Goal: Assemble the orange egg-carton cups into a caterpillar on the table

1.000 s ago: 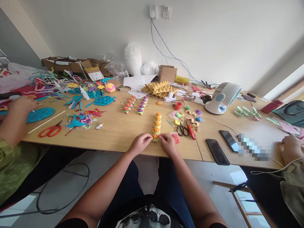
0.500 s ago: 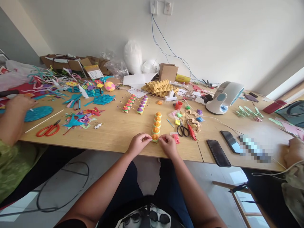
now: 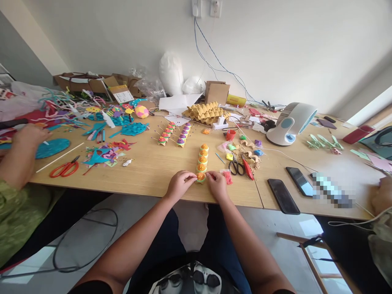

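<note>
In the head view, the orange strip lies on the table near its front edge, its closest segment between the two hands. The left hand's thumb and forefinger come together at that segment's left side; the right hand's do likewise at its right. Whether either pinches anything is too small to tell, and the remaining fingers are curled partly out of sight. A red packet sits just beyond the right hand. Pixelation hides an object past the phones; a co-worker's hand is cut off at the right edge.
</note>
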A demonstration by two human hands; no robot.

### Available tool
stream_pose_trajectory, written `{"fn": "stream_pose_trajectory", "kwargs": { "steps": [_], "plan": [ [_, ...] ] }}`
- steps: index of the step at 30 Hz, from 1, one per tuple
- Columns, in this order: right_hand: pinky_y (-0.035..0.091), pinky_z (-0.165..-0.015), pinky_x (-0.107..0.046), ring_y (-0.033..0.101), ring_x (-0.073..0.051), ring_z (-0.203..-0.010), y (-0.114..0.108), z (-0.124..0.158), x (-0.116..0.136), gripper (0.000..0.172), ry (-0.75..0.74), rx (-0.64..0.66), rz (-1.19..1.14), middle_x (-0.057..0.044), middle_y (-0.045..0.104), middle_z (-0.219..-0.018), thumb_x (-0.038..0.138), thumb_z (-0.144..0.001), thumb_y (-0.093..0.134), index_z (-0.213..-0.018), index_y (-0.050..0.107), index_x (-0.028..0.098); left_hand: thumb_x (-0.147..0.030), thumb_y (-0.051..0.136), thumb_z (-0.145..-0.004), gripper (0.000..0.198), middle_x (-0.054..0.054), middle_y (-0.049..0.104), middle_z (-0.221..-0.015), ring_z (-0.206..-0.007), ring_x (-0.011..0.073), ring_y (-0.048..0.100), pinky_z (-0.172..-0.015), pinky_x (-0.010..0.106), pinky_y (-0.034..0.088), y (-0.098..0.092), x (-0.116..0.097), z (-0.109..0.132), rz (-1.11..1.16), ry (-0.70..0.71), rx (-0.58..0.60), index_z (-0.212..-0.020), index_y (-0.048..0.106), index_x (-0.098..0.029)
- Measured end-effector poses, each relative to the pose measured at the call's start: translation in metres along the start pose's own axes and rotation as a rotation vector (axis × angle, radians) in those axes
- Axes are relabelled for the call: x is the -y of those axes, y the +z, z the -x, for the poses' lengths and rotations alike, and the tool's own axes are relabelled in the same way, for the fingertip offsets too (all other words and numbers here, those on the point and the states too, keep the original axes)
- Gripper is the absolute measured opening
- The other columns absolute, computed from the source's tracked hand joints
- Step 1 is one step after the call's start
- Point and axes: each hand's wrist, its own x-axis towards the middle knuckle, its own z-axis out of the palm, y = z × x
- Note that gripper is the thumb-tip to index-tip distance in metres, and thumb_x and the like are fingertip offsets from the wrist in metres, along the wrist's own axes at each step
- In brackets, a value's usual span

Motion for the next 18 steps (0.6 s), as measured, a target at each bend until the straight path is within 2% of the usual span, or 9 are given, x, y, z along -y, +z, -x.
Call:
{"fn": "stream_pose_trajectory", "kwargs": {
  "steps": [9,18],
  "plan": [
    [0.047,-0.073,-0.034,0.066,-0.024,-0.079,0.0028,0.0015,0.0006,0.028,0.009,0.03,0.039,-0.008,0.078,-0.086,0.038,-0.09,0.059,-0.09,0.079,0.019,-0.032,0.068,-0.092,0.01,0.002,0.076,-0.089,-0.077,0.0171,0.066,-0.073,0.029,0.051,0.003,0.0019,0.0022,0.0,-0.012,0.002,-0.091,0.076,-0.024],
    [0.046,-0.073,-0.034,0.065,-0.024,-0.078,0.0021,0.0021,0.0028,0.028,-0.009,0.042,0.042,-0.008,0.077,-0.085,0.038,-0.091,0.057,-0.09,0.078,0.02,-0.031,0.071,-0.089,0.009,0.001,0.072,-0.084,-0.078,0.0164,0.064,-0.076,0.028,0.049,0.0027,-0.0017,-0.0003,0.022,-0.029,0.029,-0.085,0.07,-0.023]
  ]
}}
